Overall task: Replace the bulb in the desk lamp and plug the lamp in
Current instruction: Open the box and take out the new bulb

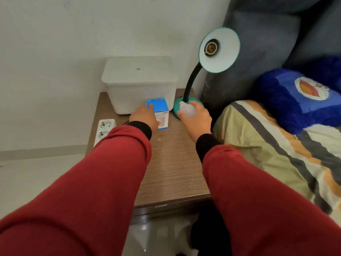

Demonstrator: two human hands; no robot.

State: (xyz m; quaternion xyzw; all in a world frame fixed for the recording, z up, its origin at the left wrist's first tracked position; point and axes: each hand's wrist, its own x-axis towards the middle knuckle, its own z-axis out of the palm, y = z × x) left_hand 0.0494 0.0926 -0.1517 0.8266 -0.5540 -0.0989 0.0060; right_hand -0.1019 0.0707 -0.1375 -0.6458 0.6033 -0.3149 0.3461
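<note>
A teal desk lamp (219, 50) stands at the back right of the wooden bedside table (171, 163), its shade turned toward me with an empty socket (211, 47) showing. My right hand (196, 121) holds a white bulb (187, 110) just in front of the lamp's teal base (178, 105), screw end pointing up and left. My left hand (145, 117) grips a blue and white bulb box (159, 112) standing on the table, fingers over its top and left side. A white power strip (104, 129) lies at the table's left edge. No plug or cord is visible.
A white lidded plastic bin (140, 84) stands behind the box against the wall. A grey padded headboard (267, 52), a blue pillow (299, 97) and a striped blanket (276, 148) border the table on the right. Pale tiled floor lies to the left.
</note>
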